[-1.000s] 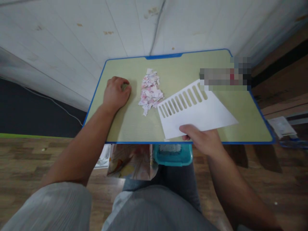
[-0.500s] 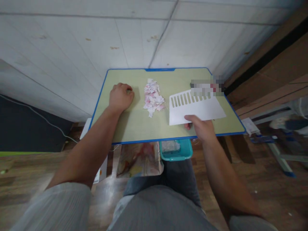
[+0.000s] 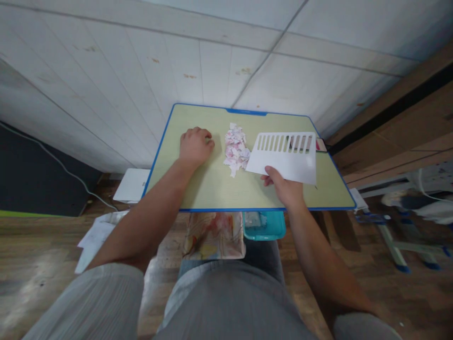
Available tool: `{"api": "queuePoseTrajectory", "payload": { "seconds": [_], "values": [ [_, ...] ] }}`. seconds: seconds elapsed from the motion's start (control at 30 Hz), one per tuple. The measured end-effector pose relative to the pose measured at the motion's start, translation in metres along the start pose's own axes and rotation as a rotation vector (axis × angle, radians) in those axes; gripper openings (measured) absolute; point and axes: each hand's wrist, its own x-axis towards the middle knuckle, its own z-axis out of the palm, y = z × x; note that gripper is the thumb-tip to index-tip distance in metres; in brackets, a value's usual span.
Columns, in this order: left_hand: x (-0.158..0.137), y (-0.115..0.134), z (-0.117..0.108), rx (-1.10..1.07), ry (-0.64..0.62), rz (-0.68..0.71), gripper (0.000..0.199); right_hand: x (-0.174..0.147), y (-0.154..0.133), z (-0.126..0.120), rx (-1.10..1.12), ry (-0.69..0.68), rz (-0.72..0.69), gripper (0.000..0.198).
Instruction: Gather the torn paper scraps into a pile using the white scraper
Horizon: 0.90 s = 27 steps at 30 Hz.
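Note:
My right hand (image 3: 283,185) grips the lower edge of a white slotted sheet (image 3: 283,163), thumb on top and fingers underneath. A row of long slots runs along the sheet's far side. Its left edge comes up against a pile of torn paper scraps (image 3: 236,147), white with pinkish marks, in the middle of the table. To the left of the pile, my left hand (image 3: 196,145) rests on the tabletop, its fingers loosely curled and nothing showing in them. Partly covered by the sheet lies a phone (image 3: 320,145), seen through the slots.
The pale tabletop (image 3: 208,193) has a blue rim and stands against a white panelled wall (image 3: 170,61). Below its front edge are a turquoise basin (image 3: 265,234) and a patterned bag (image 3: 215,241). A wooden cabinet (image 3: 385,123) is at the right.
The sheet in my right hand has swung and moved left, up to the scraps. My left hand stays curled on the table. The whole view has shifted a little.

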Motion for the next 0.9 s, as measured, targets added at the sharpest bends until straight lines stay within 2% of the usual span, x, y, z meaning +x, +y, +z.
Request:
{"api": "queuePoseTrajectory", "payload": {
  "seconds": [0.27,0.43,0.67,0.9],
  "values": [
    [-0.01,0.005,-0.007,0.014,-0.062,-0.005,0.035,0.026,0.011,-0.001,0.012,0.102,0.014,0.031],
    [-0.009,0.003,-0.005,0.02,-0.052,-0.012,0.032,0.023,0.017,-0.004,-0.015,0.092,0.024,0.033],
    [-0.009,0.004,-0.005,0.009,-0.057,-0.011,0.032,0.015,0.007,-0.002,-0.001,0.13,0.008,0.02],
    [-0.009,0.0,-0.003,-0.024,-0.05,0.004,0.032,0.02,0.012,-0.003,-0.012,0.099,-0.015,0.027]
  ]
}}
